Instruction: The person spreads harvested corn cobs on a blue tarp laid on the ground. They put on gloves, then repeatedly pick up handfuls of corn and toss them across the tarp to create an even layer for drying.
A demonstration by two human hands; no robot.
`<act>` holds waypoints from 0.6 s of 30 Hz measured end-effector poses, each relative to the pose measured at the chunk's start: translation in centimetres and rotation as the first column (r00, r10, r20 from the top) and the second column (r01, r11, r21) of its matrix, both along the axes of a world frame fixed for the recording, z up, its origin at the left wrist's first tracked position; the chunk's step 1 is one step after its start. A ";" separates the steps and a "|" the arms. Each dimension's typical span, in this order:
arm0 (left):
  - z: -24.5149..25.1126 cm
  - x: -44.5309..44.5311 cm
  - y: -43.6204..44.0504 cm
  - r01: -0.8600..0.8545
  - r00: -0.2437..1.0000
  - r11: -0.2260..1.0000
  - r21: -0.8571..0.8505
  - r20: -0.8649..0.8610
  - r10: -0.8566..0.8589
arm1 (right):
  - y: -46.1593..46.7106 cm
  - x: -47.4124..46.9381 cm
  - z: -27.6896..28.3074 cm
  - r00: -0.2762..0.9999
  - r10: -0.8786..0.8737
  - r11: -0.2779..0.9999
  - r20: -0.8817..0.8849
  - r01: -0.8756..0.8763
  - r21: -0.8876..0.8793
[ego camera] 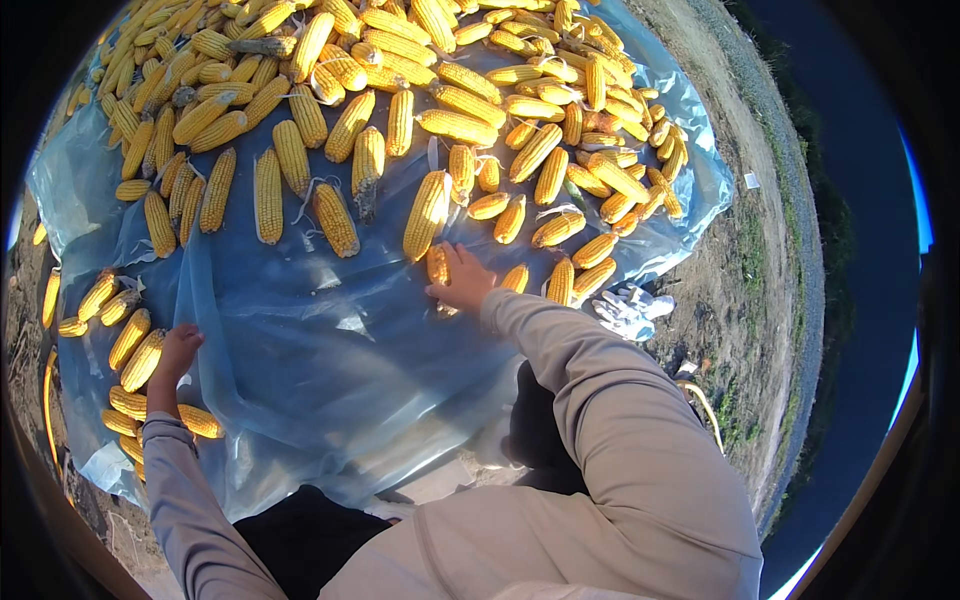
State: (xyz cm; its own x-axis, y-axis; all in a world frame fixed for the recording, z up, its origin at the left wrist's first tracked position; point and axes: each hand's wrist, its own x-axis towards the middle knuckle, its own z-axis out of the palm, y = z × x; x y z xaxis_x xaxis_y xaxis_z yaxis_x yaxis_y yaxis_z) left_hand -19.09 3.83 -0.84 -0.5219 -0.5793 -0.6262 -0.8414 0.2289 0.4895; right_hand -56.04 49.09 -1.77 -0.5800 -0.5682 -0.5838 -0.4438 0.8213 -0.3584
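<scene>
My right hand is closed around a yellow ear of corn lying on a translucent plastic sheet; the palm covers part of this ear. Just beyond it lies a larger ear of corn. On the left, my left hand has its fingers curled beside a raised fold of the sheet. Whether it pinches the fold is unclear. Close to that hand is a husked ear, with several more along the sheet's left side.
A large heap of husked corn covers the sheet's far part. White gloves lie at its right edge. Bare soil and gravel run along the right. A yellow hose-like line curves on the ground at left.
</scene>
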 end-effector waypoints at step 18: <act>8.9 -4.0 5.3 0.290 0.945 0.954 -0.075 -0.136 -0.298 | 34.8 -13.1 5.0 0.816 -0.553 0.831 -0.170 0.556 -0.033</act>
